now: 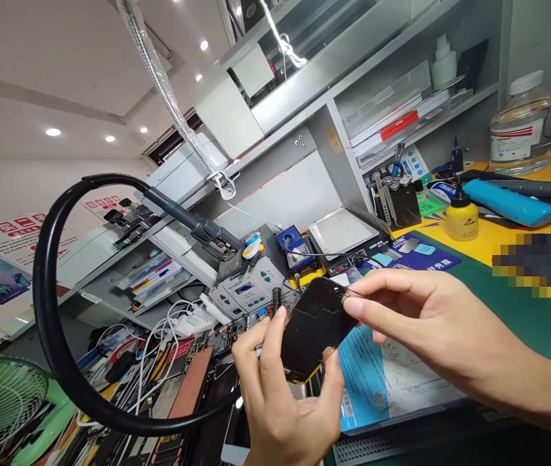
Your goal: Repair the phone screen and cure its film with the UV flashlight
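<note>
A black smartphone screen panel [318, 327] is held up and tilted in front of me, its dark face toward the camera. My left hand [290, 395] grips its lower part, fingers along the left edge and thumb on the right. At the upper right corner, my right hand [416, 317] pinches the edge between thumb and forefinger, close to a small round hole. Whether anything is attached behind the panel is hidden. Below it lies a blue and white printed packet [360, 382] on the bench.
A thick black hose [45, 310] loops at the left, near a green fan [8, 395]. Behind stand a soldering station [246, 291] and a heating plate [346, 233]. A yellow bottle [462, 217] stands on the right of the green mat [513, 304]. Phone parts [188, 388] crowd the left.
</note>
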`<state>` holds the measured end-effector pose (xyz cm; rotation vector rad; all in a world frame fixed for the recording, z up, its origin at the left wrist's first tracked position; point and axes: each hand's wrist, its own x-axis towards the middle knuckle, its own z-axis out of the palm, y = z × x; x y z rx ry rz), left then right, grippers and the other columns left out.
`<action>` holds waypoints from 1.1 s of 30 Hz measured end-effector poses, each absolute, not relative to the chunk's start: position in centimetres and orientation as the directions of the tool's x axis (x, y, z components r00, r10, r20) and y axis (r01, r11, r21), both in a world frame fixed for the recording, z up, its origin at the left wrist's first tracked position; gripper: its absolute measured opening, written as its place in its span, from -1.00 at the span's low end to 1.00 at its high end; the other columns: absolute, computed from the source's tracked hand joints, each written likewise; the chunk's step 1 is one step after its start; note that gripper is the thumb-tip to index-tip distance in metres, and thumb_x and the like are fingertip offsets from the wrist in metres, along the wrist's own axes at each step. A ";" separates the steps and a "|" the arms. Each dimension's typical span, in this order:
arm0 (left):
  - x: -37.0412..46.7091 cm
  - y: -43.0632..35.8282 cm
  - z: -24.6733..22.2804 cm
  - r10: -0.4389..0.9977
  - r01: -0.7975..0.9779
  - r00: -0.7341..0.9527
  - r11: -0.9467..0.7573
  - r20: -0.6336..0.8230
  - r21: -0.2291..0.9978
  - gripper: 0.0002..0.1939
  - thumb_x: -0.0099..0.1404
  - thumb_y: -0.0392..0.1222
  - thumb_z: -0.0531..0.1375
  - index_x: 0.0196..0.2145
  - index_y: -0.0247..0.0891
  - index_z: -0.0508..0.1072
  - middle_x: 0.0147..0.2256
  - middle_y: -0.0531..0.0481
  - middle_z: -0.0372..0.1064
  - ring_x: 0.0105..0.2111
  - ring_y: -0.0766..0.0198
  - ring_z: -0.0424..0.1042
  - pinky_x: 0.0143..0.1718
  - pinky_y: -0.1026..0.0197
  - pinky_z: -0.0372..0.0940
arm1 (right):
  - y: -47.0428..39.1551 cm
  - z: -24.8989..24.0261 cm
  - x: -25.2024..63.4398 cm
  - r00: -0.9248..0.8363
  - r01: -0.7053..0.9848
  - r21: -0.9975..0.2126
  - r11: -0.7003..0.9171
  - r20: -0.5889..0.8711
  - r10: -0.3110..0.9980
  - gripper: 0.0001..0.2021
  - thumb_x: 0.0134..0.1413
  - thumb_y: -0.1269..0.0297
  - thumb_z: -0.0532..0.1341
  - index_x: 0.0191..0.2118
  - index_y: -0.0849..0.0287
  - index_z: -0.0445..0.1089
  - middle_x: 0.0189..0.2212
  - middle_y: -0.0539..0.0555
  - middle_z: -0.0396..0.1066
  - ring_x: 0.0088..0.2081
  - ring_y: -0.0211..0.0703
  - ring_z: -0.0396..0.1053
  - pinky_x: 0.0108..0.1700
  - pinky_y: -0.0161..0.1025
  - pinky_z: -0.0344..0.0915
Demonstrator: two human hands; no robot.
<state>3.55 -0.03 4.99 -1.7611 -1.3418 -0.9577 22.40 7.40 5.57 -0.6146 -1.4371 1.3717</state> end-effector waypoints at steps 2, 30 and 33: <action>3.5 -0.1 4.9 0.444 0.973 0.191 -0.204 0.875 -0.109 -0.29 0.05 -0.31 0.41 0.14 -0.54 0.33 -0.09 -0.30 0.29 -0.07 0.02 0.37 -0.11 0.02 0.44 | 7.4 5.6 22.4 -0.361 -0.281 -0.935 0.217 0.313 0.879 -0.91 0.05 0.22 0.44 -0.31 0.07 0.59 -0.43 -0.09 0.51 -0.48 -0.31 0.32 -0.41 -0.41 0.29; 5.1 -1.0 4.9 0.474 0.991 0.118 -0.119 0.873 -0.069 -0.25 0.00 -0.10 0.43 0.14 -0.37 0.41 -0.14 -0.21 0.32 -0.13 -0.02 0.41 0.00 -0.10 0.38 | 7.4 6.9 22.6 -0.422 -0.340 -0.940 0.016 0.168 0.891 -0.85 -0.09 0.29 0.42 -0.52 0.16 0.47 -0.66 -0.10 0.34 -0.57 -0.34 0.20 -0.54 -0.46 0.19; 4.9 -1.0 5.1 0.472 0.985 0.159 -0.135 0.867 -0.107 -0.21 -0.02 -0.10 0.44 0.16 -0.39 0.41 -0.16 -0.21 0.30 -0.13 -0.01 0.40 0.01 -0.08 0.39 | 7.5 7.0 22.6 -0.421 -0.328 -0.944 0.022 0.167 0.892 -0.85 -0.07 0.28 0.40 -0.53 0.16 0.46 -0.66 -0.09 0.34 -0.56 -0.33 0.23 -0.54 -0.45 0.21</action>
